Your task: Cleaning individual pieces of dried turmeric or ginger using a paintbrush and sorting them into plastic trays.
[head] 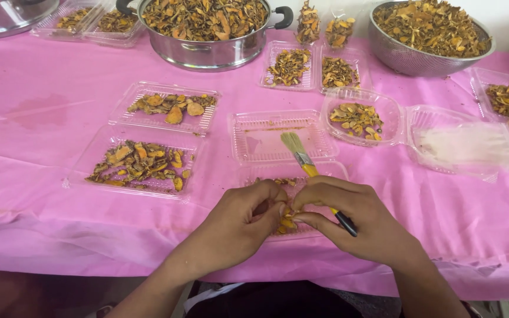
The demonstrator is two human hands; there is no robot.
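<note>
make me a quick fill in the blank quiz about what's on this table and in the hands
1. The right hand holds a ____ with a yellow and black handle.
2. The tablecloth is ____ in colour.
3. The open tray just beyond the hands is nearly ____.
4. The metal pot at the back has ____ black handles.

Missing words: brush; pink; empty; two

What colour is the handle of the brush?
The brush handle is yellow, with a black end, seen in the head view.
</note>
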